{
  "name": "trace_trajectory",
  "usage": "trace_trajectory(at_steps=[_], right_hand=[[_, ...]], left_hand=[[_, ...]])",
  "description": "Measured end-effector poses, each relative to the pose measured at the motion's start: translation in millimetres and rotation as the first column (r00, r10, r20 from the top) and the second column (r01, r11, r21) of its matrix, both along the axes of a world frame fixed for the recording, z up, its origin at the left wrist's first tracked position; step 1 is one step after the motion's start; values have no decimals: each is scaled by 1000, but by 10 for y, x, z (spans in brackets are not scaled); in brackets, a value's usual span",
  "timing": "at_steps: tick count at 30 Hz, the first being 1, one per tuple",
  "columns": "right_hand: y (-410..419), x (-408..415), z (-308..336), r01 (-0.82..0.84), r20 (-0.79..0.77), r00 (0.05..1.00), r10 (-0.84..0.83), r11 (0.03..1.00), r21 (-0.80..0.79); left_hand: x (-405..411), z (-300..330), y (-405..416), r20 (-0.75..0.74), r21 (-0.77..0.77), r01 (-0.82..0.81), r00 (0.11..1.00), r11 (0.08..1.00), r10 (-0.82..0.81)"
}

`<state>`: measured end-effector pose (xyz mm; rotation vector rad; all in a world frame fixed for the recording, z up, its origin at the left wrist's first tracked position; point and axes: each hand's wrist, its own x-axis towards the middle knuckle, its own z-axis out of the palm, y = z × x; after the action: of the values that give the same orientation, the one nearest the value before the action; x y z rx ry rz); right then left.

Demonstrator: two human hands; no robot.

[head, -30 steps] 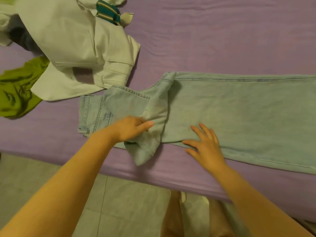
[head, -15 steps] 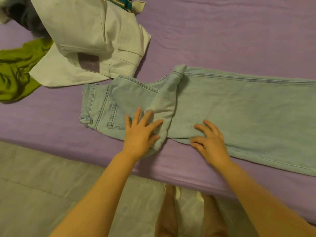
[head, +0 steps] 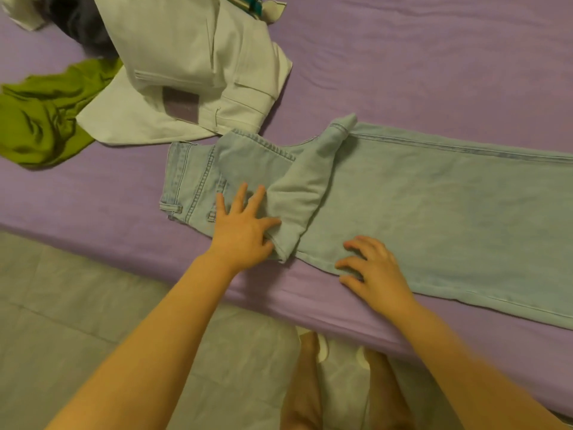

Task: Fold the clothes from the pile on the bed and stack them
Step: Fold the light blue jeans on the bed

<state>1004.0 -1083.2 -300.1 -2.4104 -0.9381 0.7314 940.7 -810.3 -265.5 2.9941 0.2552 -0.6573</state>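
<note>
Light blue jeans [head: 418, 206] lie flat across the purple bed [head: 418, 63], legs running off to the right, waistband at the left. A flap of denim at the crotch is folded over onto the seat. My left hand [head: 243, 231] presses flat on the seat area, fingers spread, thumb against the folded flap. My right hand [head: 372, 268] rests with curled fingers on the near edge of the leg. The pile sits at the upper left: white trousers [head: 192, 69], a green garment [head: 43, 119] and a dark item [head: 80, 23].
The bed's near edge runs diagonally from left to lower right, with grey floor tiles [head: 93, 321] below it. My legs and feet [head: 310, 383] stand against the bed edge. A teal striped item [head: 245, 3] peeks out behind the white trousers.
My left hand has opened from gripping the denim flap to lying flat with spread fingers on the seat. The right hand has stayed on the leg's near edge. The view has shifted slightly.
</note>
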Motion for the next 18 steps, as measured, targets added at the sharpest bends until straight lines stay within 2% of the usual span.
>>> trace_trajectory(at_steps=[2,5,8,12,16,18], right_hand=[[202,-59,-38,-96,9,995,96,995,-11],[474,-206,-107,-139,23,990,141,987,-79],[649,-280,-89,-91,79,992,98,992,-84],[794,-217,-140,-98,265,960,92,995,10],[929,-176,-184,-34,289,957,21,999,41],[967,-207,-175,5,236,972,-23,997,77]], left_hand=[[-36,-72,-186,-72,-79,-126,990,989,120],[-126,-96,-321,-95,-66,-116,989,991,109],[-25,-5,-110,34,-119,-95,994,988,100],[279,237,319,170,-252,-145,967,957,191],[484,481,588,299,-302,-175,916,937,267],[537,537,673,292,-343,-211,902,915,317]])
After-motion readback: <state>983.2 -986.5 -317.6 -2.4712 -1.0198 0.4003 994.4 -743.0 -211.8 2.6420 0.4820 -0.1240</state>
